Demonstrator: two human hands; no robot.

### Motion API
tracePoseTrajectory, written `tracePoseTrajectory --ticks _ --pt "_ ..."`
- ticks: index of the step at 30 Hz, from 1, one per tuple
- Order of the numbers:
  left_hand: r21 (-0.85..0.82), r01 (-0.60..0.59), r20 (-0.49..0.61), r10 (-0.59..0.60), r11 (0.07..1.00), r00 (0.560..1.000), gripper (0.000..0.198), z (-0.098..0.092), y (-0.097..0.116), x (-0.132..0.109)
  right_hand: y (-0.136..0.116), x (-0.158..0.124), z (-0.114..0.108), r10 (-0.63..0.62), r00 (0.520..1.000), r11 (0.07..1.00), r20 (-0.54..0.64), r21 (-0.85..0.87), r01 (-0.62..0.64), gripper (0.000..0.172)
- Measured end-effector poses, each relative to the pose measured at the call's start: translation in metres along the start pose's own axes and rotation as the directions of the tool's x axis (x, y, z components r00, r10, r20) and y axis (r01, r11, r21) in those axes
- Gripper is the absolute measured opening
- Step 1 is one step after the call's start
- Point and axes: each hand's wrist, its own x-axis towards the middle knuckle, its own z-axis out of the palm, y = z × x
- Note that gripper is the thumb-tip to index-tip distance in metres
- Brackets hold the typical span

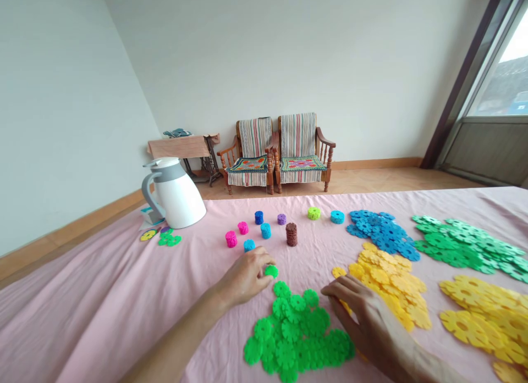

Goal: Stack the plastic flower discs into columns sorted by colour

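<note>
My left hand is closed in a pinch on a small bright green disc, just above the top of a pile of green discs. My right hand hovers at the right of that pile, beside the yellow disc pile; its fingers are bent together, and whatever lies between them is hidden. Short stacks stand beyond my left hand: pink, light blue, dark blue, purple and a taller brown one.
A white jug stands at the left of the pink cloth, near loose green discs. Lime and cyan stacks sit farther back. Blue, dark green and larger yellow piles lie right. Two chairs stand behind.
</note>
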Motion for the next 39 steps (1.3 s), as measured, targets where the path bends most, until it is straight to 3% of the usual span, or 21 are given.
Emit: tracePoseTrajectory --ticks 4,8,15,21,32,36,39 --pt "-0.06 -0.049 0.063 0.052 0.997 0.997 0.018 -0.008 0.006 -0.007 0.001 0.0 0.0 -0.009 1.0 1.0 -0.022 -0.011 0.008 0.024" --pt "-0.09 -0.119 0.184 0.134 0.989 0.974 0.031 -0.009 0.012 -0.012 0.002 -0.002 0.0 -0.005 1.0 1.0 -0.012 0.002 0.005 0.024" --pt "-0.138 -0.125 0.223 0.154 0.983 0.963 0.034 -0.004 0.018 -0.01 0.002 -0.001 0.0 0.008 1.0 1.0 0.0 0.002 -0.008 0.024" --pt "-0.118 -0.115 0.186 0.136 0.986 0.973 0.026 0.0 0.016 -0.009 0.002 0.0 0.0 -0.004 1.0 1.0 0.004 0.005 0.004 0.027" --pt "-0.162 -0.021 0.224 0.058 0.987 0.973 0.019 -0.002 0.01 -0.01 0.002 -0.001 0.001 0.018 1.0 1.0 0.017 0.018 -0.018 0.027" --pt "-0.124 -0.035 0.188 0.059 0.992 0.98 0.018 -0.001 0.011 -0.01 0.001 -0.001 0.001 0.022 0.999 0.999 0.028 0.024 -0.023 0.026" --pt "-0.099 -0.043 0.081 0.051 0.994 0.995 0.023 0.0 0.009 -0.008 0.0 0.0 0.0 0.019 0.999 1.0 0.03 0.018 -0.019 0.027"
